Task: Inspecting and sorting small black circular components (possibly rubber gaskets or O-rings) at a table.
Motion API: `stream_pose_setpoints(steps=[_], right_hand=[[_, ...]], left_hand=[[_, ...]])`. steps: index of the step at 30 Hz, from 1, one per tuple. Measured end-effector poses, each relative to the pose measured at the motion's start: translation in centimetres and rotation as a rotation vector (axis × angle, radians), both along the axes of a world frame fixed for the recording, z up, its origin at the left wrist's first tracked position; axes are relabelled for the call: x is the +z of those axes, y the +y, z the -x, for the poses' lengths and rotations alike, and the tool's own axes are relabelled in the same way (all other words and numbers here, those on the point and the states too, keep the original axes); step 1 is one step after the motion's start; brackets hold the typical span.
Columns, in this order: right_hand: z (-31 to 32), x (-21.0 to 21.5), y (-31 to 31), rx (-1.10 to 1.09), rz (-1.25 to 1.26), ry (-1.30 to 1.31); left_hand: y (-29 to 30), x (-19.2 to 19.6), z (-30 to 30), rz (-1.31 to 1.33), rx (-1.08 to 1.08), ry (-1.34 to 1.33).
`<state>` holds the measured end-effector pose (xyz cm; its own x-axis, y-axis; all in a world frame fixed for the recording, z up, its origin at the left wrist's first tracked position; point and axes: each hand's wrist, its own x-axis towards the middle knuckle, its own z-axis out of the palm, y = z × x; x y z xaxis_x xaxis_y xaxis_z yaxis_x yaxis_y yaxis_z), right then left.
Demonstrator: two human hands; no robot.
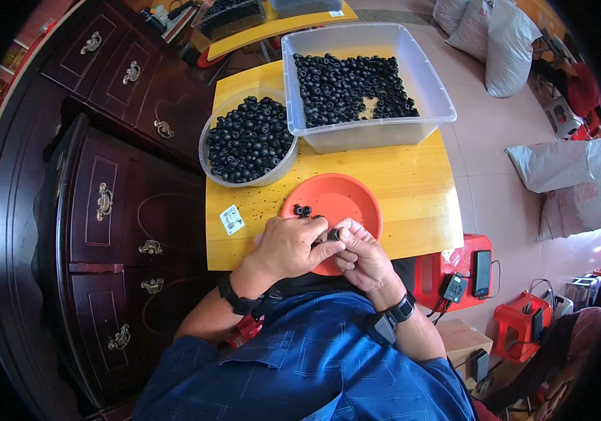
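Observation:
My left hand and my right hand meet over the near side of a round orange plastic basin. Between their fingertips they pinch a small black part; its far side is hidden by the fingers. Both hands are closed on it, the left reaching across from its side with the thumb on the part. Inside the basin, just beyond my left hand, lie a few small black ring-like pieces. Other dark bits show at the left fingertips, too covered to tell apart.
Beyond the basin on the yellow table stand a round tub and a larger clear box, both holding many black pieces. A white label lies at left. Dark wooden drawers flank the table; a red stool stands right.

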<state>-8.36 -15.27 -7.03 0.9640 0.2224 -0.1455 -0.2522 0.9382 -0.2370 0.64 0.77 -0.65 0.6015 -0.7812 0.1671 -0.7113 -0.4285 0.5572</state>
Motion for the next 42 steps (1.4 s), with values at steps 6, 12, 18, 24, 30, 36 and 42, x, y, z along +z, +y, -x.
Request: stream_pose_setpoints(steps=[6, 12, 18, 24, 30, 36, 42], right_hand=[[0.1, 0.1, 0.2, -0.031, -0.022, -0.009], [0.1, 0.0, -0.1, -0.022, -0.044, 0.011], [0.2, -0.7, 0.1, -0.011, -0.166, -0.043], [0.3, -0.6, 0.1, -0.025, -0.143, -0.043], [0.0, -0.4, 0.2, -0.023, -0.109, -0.066], [-0.1, -0.7, -0.3, 0.013, -0.046, -0.001], [-0.5, 0.3, -0.1, 0.050, 0.052, 0.181]], left_hand=[[0.0, 0.2, 0.0, 0.104, 0.006, 0.019], [-0.6, 0.8, 0.7, 0.344, 0.028, -0.063], [-0.6, -0.2, 0.8, 0.398, -0.067, -0.358], [-0.3, -0.6, 0.6, 0.404, -0.061, -0.414], [-0.3, -0.1, 0.8, 0.358, -0.056, -0.379], [-1.1, 0.6, 1.0, 0.344, -0.022, -0.263], [0.4, 0.4, 0.2, 0.219, 0.110, -0.019]])
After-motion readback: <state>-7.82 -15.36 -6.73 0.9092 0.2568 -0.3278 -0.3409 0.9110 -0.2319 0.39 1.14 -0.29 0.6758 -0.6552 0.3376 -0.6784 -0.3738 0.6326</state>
